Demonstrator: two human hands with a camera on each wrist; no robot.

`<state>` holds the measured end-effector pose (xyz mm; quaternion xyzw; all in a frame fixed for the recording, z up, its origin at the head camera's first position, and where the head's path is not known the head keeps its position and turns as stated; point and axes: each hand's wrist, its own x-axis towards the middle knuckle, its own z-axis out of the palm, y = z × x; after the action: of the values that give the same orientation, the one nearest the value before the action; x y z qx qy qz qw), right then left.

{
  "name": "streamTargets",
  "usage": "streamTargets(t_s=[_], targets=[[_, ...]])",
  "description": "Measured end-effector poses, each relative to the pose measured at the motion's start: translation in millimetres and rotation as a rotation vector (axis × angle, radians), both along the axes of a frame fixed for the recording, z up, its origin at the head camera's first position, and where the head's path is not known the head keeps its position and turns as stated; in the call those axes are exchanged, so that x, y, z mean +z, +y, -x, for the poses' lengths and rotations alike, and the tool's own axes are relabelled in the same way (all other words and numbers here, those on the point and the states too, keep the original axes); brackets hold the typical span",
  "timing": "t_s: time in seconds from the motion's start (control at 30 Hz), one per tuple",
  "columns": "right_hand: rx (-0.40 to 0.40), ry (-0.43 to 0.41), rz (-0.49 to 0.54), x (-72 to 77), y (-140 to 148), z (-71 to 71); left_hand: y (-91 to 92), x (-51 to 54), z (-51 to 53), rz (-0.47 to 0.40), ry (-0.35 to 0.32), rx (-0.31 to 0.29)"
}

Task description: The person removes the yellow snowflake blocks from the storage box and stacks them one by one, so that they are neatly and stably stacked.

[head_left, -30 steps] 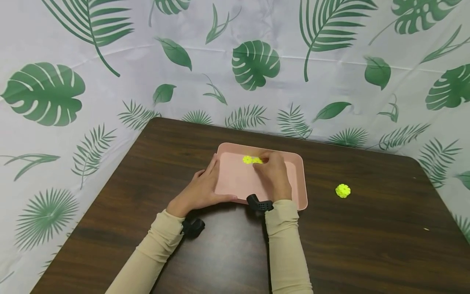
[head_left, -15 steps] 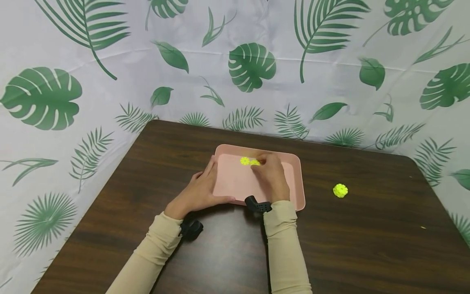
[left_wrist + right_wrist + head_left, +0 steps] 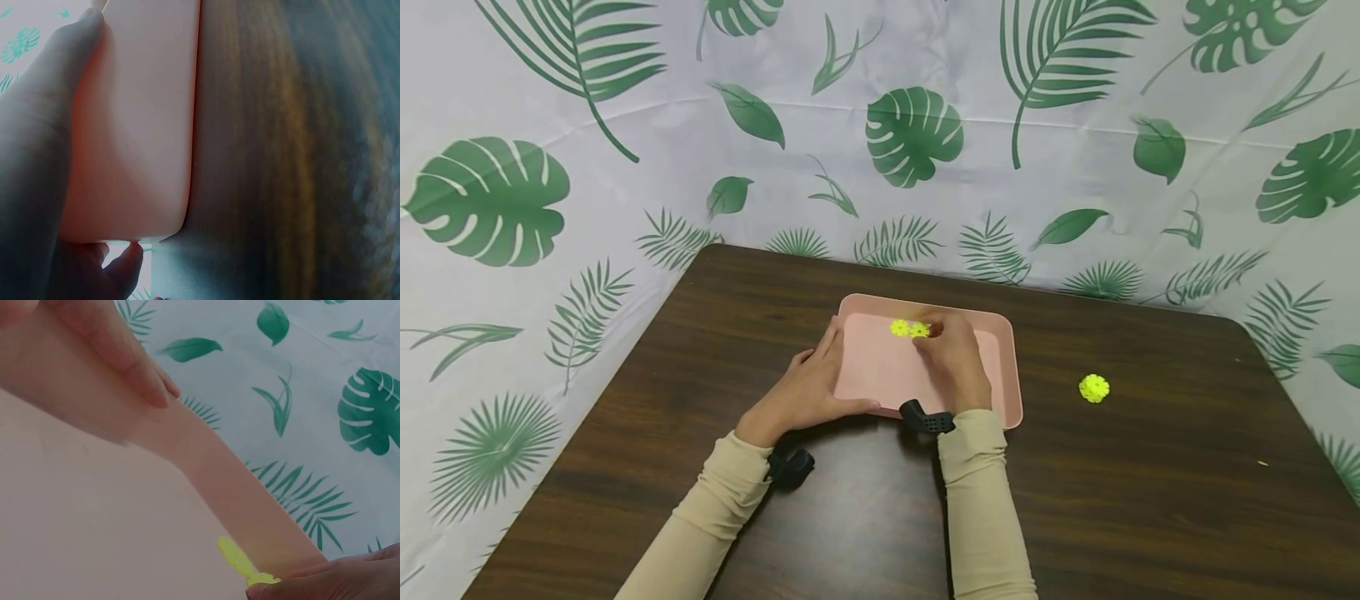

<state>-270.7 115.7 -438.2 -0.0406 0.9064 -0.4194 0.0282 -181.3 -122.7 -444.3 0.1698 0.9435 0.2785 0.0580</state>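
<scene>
A shallow pink tray (image 3: pixel 880 367) lies on the table. My left hand (image 3: pixel 805 383) grips its near left corner, the thumb along the near wall and the fingers at the left rim. In the left wrist view the thumb lies along the outer wall of the tray (image 3: pixel 144 125). Inside, near the far wall, is a yellow flower-shaped disc (image 3: pixel 899 327). Just right of it, my right hand (image 3: pixel 958 354) pinches a second yellow flower-shaped disc (image 3: pixel 919 330). In the right wrist view both discs sit close together at the wall; whether they are joined I cannot tell.
A small pile of yellow flower-shaped discs (image 3: pixel 1093 388) sits on the dark wooden table (image 3: pixel 1150 467), right of the tray. A tiny pale scrap (image 3: pixel 1262 463) lies farther right. A leaf-printed white cloth (image 3: pixel 820 167) hangs behind the table.
The view has shifted slightly. More of the disc at my right fingertips shows now, beside the first disc. My left hand stays on the tray corner.
</scene>
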Motion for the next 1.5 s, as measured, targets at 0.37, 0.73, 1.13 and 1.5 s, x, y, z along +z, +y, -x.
streamTargets(t_s=[0.37, 0.73, 1.13, 1.5], targets=[[0.018, 0.013, -0.038, 6.3, 6, -2.8, 3.0, 1.5, 2.0, -0.002, 0.020, -0.008], [0.028, 0.060, -0.053, 10.0, 10, -7.0, 4.3, 1.3, 1.7, -0.020, 0.004, -0.012], [0.026, 0.151, -0.014, 24.3, 24, -14.4, 1.2, 3.7, 1.1, -0.009, -0.005, -0.001], [0.000, 0.197, -0.073, 29.0, 40, -20.5, -0.2, 1.2, 0.4, -0.016, -0.002, -0.001]])
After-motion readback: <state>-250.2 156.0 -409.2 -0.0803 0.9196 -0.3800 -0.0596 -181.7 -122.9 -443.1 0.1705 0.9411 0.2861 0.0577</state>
